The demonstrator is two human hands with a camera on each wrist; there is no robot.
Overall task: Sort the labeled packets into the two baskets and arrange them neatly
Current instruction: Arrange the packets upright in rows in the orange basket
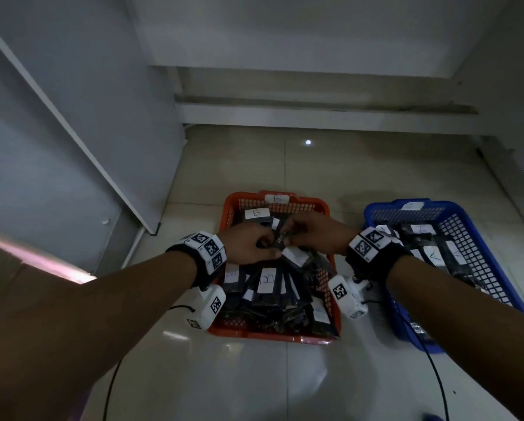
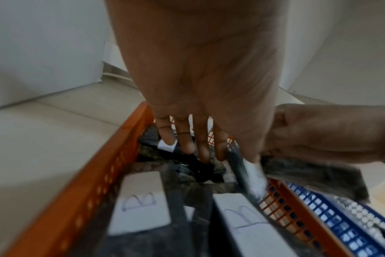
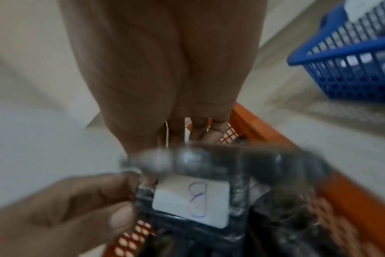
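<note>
both hands over the orange basket (image 1: pixel 330 208). left hand (image 1: pixel 248 243) and right hand (image 1: pixel 312 230) each pinch an end of one b packet (image 3: pixel 191 200), its long axis spanning between them. b pile directly below; blue basket (image 1: pixel 479 226) off right.

Three cams, one scene

Our head cam looks down from above; both wrist cams sit close, facing along our fingers. All share the orange basket (image 1: pixel 233 205) (image 2: pixel 77 191) (image 3: pixel 264 125).
</note>
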